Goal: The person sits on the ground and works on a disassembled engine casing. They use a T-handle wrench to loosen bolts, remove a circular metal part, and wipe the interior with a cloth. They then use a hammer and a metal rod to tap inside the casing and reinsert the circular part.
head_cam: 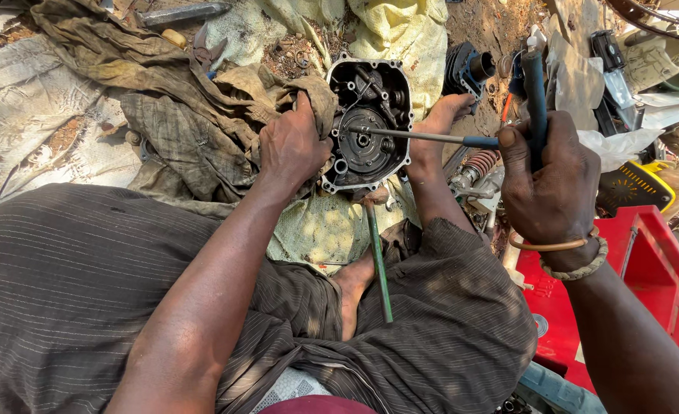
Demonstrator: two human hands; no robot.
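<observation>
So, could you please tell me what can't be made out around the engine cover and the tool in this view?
- Engine cover: its left edge is hidden by the left hand and a rag.
- Tool: its tip, inside the cover, is too small and shadowed to tell what it engages.
- Tool handle: partly covered by the right hand.
- Green rod: its top end is hidden under the cover.
- Red box: cut off by the right edge.

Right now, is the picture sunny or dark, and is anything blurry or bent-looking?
Head view: bright sun with dappled shade; patchy shadows fall on the striped trousers. The engine cover is sharp, lit at its rim and dark inside. The right hand on the blue-handled tool is shaded, the left hand lit. Edges look slightly stretched, like a wide lens.
</observation>
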